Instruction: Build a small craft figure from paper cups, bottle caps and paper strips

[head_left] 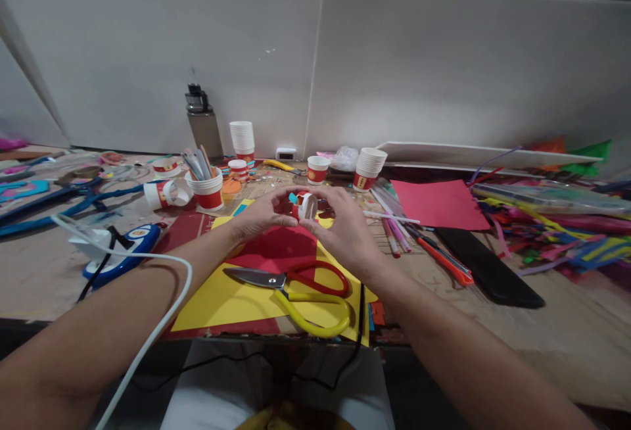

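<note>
Between my two hands, above the sheets of paper, is a small cut-down paper cup [309, 207], red and white, tipped on its side with a bit of blue paper at its upper left. My left hand [271, 210] grips it from the left, thumb below. My right hand [342, 216] curves round its right side, thumb against the lower rim. Under them lie a red paper sheet [276, 249] and yellow sheets [207, 302]. Scissors [283, 282] with one red and one yellow handle rest partly spread on the paper, close to the table's front edge.
Left are a cup holding sticks [207, 190], a tipped paper cup [158, 194] and a blue power strip [133, 252]. Stacked cups [367, 167] stand behind. On the right lie a red cutter knife [448, 262], a black phone-like slab [488, 265] and pink paper [438, 203]. A white cable [185, 292] crosses my left forearm.
</note>
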The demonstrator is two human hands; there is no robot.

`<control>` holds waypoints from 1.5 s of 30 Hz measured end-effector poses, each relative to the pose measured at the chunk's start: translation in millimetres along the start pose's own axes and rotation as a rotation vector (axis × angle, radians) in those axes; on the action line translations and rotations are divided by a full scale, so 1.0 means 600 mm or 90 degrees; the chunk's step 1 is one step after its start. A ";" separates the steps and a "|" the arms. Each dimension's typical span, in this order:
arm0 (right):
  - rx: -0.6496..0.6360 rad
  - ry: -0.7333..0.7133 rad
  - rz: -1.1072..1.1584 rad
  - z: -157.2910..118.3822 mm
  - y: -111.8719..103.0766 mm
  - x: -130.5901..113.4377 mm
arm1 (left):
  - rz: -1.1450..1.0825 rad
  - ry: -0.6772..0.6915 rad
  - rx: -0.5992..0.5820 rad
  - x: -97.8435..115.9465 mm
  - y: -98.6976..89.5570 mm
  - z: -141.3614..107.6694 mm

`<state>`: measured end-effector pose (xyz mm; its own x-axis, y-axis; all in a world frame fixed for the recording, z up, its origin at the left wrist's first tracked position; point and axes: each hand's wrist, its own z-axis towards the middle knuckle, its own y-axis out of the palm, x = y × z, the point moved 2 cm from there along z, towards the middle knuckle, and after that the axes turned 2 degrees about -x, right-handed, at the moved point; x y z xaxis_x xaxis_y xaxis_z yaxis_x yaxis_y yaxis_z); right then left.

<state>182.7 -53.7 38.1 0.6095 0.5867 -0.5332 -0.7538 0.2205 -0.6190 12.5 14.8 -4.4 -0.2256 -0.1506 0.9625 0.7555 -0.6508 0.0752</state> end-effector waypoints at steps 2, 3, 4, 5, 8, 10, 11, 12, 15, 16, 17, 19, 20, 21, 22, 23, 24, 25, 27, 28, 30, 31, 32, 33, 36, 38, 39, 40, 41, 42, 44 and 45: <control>0.000 -0.003 -0.002 0.000 0.000 0.000 | -0.008 0.000 -0.007 -0.001 0.000 0.000; -0.001 -0.005 -0.002 0.000 -0.001 0.000 | -0.010 0.001 -0.009 -0.001 0.000 0.000; -0.002 -0.006 -0.004 0.000 -0.001 0.000 | -0.010 0.001 -0.010 -0.002 0.000 0.000; -0.002 -0.007 -0.007 0.000 -0.001 0.000 | -0.008 0.001 -0.010 -0.002 -0.001 0.000; -0.005 -0.002 -0.013 0.000 -0.002 -0.001 | -0.011 0.004 -0.012 -0.003 -0.002 0.000; -0.009 0.006 -0.013 0.000 -0.001 -0.002 | -0.013 0.003 -0.010 -0.003 -0.002 0.000; -0.012 0.010 -0.012 0.000 -0.001 -0.003 | -0.014 0.003 -0.007 -0.003 -0.002 0.000; -0.014 0.013 -0.009 0.000 -0.001 -0.003 | -0.017 0.002 -0.003 -0.003 -0.002 0.000; -0.015 0.023 0.007 0.001 -0.001 -0.002 | -0.045 0.004 -0.002 -0.002 0.003 0.000; -0.014 0.030 0.018 0.001 -0.001 0.000 | -0.063 0.006 0.001 -0.001 0.005 0.000; -0.012 0.040 0.032 0.002 -0.002 0.002 | -0.085 0.006 0.007 -0.001 0.008 0.000; -0.006 0.069 0.070 0.004 -0.005 0.008 | -0.149 0.004 0.029 0.000 0.012 0.001; -0.001 0.084 0.090 0.005 -0.006 0.012 | -0.191 -0.001 0.045 0.001 0.014 0.002; 0.005 0.097 0.108 0.006 -0.009 0.015 | -0.237 -0.009 0.063 0.001 0.015 0.002; 0.013 0.107 0.123 0.008 -0.010 0.018 | -0.283 -0.019 0.080 0.002 0.016 0.003; 0.018 0.113 0.137 0.009 -0.012 0.021 | -0.324 -0.028 0.095 0.002 0.016 0.004; 0.021 0.117 0.150 0.010 -0.013 0.024 | -0.356 -0.038 0.107 0.003 0.016 0.004; 0.022 0.121 0.163 0.011 -0.013 0.027 | -0.380 -0.049 0.116 0.003 0.016 0.005; 0.015 0.131 0.184 0.013 -0.011 0.034 | -0.411 -0.067 0.120 0.003 0.016 0.006; 0.010 0.134 0.189 0.013 -0.009 0.036 | -0.420 -0.076 0.119 0.003 0.016 0.007; 0.007 0.131 0.188 0.014 -0.006 0.040 | -0.431 -0.091 0.117 0.001 0.016 0.008; 0.008 0.127 0.185 0.014 -0.005 0.042 | -0.434 -0.097 0.117 -0.001 0.016 0.009; 0.008 0.123 0.185 0.014 -0.004 0.042 | -0.436 -0.102 0.119 -0.002 0.016 0.009; 0.008 0.121 0.187 0.014 -0.003 0.042 | -0.436 -0.107 0.120 -0.003 0.016 0.009; 0.005 0.125 0.197 0.013 -0.003 0.040 | -0.434 -0.117 0.124 -0.005 0.015 0.008; 0.003 0.123 0.208 0.013 -0.003 0.038 | -0.428 -0.123 0.123 -0.006 0.015 0.008; 0.003 0.119 0.213 0.014 -0.003 0.037 | -0.424 -0.127 0.123 -0.006 0.016 0.007; 0.004 0.114 0.217 0.014 -0.004 0.037 | -0.421 -0.130 0.122 -0.006 0.017 0.006; 0.004 0.106 0.217 0.014 -0.004 0.036 | -0.418 -0.132 0.119 -0.005 0.018 0.006; 0.003 0.097 0.215 0.014 -0.004 0.036 | -0.417 -0.133 0.115 -0.005 0.019 0.005; 0.000 0.076 0.201 0.015 -0.004 0.035 | -0.417 -0.134 0.102 -0.003 0.022 0.003; -0.003 0.066 0.192 0.015 -0.004 0.035 | -0.416 -0.136 0.098 -0.002 0.024 0.003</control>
<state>195.4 -34.9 33.8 0.3804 0.5422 -0.7492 -0.9036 0.0453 -0.4259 24.6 6.8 -4.1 -0.5486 0.3955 0.7366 0.5882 -0.4436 0.6762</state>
